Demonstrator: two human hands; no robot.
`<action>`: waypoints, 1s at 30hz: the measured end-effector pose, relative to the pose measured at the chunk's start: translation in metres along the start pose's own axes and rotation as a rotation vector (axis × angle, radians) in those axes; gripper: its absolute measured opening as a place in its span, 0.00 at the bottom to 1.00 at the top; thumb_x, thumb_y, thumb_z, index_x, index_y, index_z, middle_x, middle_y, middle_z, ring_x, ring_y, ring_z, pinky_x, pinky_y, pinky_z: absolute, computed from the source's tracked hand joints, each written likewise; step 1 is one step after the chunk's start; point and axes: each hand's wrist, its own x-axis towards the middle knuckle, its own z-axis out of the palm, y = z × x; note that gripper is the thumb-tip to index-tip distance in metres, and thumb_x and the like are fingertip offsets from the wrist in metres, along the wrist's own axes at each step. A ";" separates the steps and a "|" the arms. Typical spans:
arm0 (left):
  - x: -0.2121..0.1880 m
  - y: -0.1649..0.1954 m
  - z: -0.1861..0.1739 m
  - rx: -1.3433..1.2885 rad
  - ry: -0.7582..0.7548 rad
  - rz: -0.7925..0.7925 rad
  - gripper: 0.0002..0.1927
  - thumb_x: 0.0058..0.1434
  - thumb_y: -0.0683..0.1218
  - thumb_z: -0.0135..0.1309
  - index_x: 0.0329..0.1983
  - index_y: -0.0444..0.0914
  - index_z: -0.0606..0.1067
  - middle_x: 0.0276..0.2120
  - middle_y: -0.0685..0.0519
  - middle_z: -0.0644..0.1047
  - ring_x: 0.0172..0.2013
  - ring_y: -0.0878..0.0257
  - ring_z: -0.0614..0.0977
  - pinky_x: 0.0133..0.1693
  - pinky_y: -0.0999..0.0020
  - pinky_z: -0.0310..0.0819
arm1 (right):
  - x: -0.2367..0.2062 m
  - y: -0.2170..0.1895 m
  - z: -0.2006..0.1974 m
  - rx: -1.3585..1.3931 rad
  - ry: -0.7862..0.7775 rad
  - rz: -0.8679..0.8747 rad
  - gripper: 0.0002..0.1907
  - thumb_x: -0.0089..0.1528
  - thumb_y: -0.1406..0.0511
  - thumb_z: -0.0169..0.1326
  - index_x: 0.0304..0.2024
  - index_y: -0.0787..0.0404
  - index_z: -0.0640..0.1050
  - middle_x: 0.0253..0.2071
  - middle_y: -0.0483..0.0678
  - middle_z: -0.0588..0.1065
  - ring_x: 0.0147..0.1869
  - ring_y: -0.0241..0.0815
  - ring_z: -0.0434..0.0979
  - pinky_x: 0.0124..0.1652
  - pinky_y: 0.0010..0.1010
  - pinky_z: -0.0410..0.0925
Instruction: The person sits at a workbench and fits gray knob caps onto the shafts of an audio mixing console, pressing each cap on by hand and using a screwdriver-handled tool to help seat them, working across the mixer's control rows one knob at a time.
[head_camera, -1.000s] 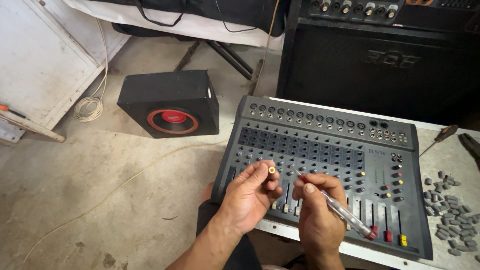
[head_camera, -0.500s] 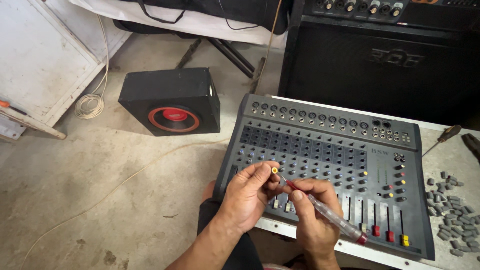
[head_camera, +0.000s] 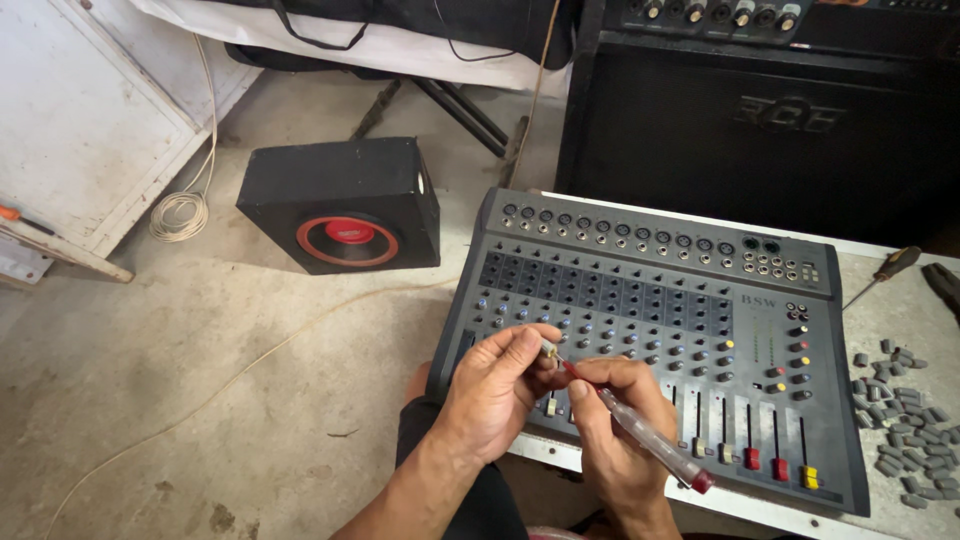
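Going from the left, one black speaker box (head_camera: 345, 205) with a red ring is sitting on the concrete floor (head_camera: 150, 400), one coil of pale cable (head_camera: 180, 212) beside it. The person's left hand (head_camera: 495, 395) is pinching a small knob (head_camera: 549, 350) over the near edge of the one grey mixing console (head_camera: 690, 320). The right hand (head_camera: 615, 425) is gripping one clear-handled screwdriver (head_camera: 645, 435), and where a second ago its tip was hanging clear of the knob, it is now touching it, so the prying looks to be starting. Both hands are working close together. Further right, one loose screwdriver (head_camera: 885, 272) is lying above a heap of grey caps (head_camera: 910, 415), too many to count.
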 end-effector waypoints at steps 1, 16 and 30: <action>0.000 0.000 0.000 0.017 -0.004 -0.008 0.14 0.71 0.48 0.52 0.49 0.32 0.78 0.33 0.53 0.78 0.35 0.65 0.81 0.45 0.65 0.78 | 0.001 0.001 0.000 0.008 -0.007 0.005 0.05 0.63 0.74 0.56 0.42 0.68 0.75 0.38 0.51 0.80 0.33 0.29 0.73 0.33 0.21 0.68; 0.000 -0.004 -0.002 0.041 0.005 -0.046 0.12 0.70 0.44 0.52 0.50 0.31 0.77 0.37 0.48 0.81 0.38 0.60 0.83 0.48 0.64 0.77 | -0.001 0.038 -0.006 0.667 0.097 0.468 0.07 0.63 0.73 0.52 0.42 0.71 0.75 0.37 0.56 0.79 0.40 0.42 0.76 0.46 0.33 0.68; 0.004 -0.007 -0.004 0.014 0.004 -0.023 0.06 0.69 0.42 0.54 0.47 0.35 0.74 0.36 0.52 0.78 0.36 0.65 0.80 0.46 0.63 0.78 | -0.013 0.033 -0.008 0.407 0.161 0.123 0.04 0.65 0.73 0.52 0.42 0.69 0.73 0.41 0.55 0.76 0.43 0.41 0.77 0.47 0.32 0.71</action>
